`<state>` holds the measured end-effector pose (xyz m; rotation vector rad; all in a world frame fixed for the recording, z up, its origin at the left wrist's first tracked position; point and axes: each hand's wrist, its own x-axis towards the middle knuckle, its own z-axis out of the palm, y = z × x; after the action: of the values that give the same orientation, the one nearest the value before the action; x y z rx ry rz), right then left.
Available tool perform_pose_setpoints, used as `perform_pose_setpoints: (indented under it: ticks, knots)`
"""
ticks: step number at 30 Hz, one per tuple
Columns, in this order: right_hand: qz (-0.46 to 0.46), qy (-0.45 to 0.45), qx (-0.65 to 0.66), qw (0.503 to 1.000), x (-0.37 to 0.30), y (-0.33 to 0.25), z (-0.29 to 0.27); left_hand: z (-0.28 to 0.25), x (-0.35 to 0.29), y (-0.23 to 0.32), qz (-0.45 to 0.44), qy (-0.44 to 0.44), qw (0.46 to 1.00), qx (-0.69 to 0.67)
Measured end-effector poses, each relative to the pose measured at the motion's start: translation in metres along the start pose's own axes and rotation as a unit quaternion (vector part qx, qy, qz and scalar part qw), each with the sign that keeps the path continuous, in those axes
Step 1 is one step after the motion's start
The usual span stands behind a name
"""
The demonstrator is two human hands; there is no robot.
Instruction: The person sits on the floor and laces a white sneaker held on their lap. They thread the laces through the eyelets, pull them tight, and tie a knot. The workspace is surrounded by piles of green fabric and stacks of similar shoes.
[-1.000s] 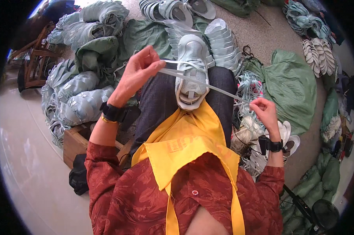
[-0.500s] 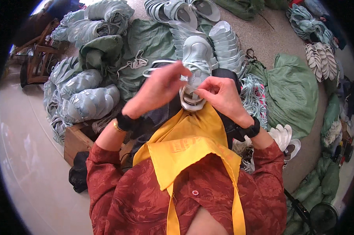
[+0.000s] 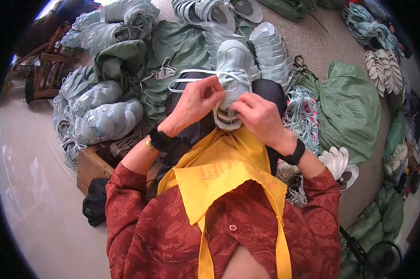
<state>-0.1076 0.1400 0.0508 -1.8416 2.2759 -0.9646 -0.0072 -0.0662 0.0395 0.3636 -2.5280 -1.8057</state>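
Well left of the left grip bulge pale-blue, ribbed bundles of nested shoe parts (image 3: 110, 121), with a flat-sided wooden box (image 3: 91, 169) below them. The left grip (image 3: 198, 98) has its fingertips drawn close together; whether they pinch anything I cannot tell. A thin, flat white lace (image 3: 196, 70) loops just above it. Between both grips and beyond them lies the pale mesh shoe (image 3: 233, 58), rounded toe pointing away. The right grip (image 3: 266, 116) is likewise bunched, its hold unclear. To its right slumps a wrinkled green sack (image 3: 352, 111).
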Motion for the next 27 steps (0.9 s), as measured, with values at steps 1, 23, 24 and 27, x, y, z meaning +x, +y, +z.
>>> perform_pose_setpoints:
  ticks: [1, 23, 24, 27]
  knots:
    - [-0.024, 0.001, -0.01, 1.0, 0.002, 0.002, 0.005, 0.003, 0.001, -0.001, -0.004, 0.013, 1.0, -0.018]
    - [-0.046, 0.066, 0.082, 0.993, 0.008, 0.005, -0.004, 0.024, 0.018, 0.002, 0.047, 0.065, 0.989, 0.121]
    - [-0.038, 0.069, 0.087, 0.993, 0.008, 0.005, -0.004, 0.023, 0.019, 0.006, 0.064, 0.056, 0.989, 0.122]
    - [-0.008, 0.076, 0.114, 0.991, 0.004, 0.005, -0.003, 0.019, 0.021, 0.005, 0.111, 0.032, 0.989, 0.092]
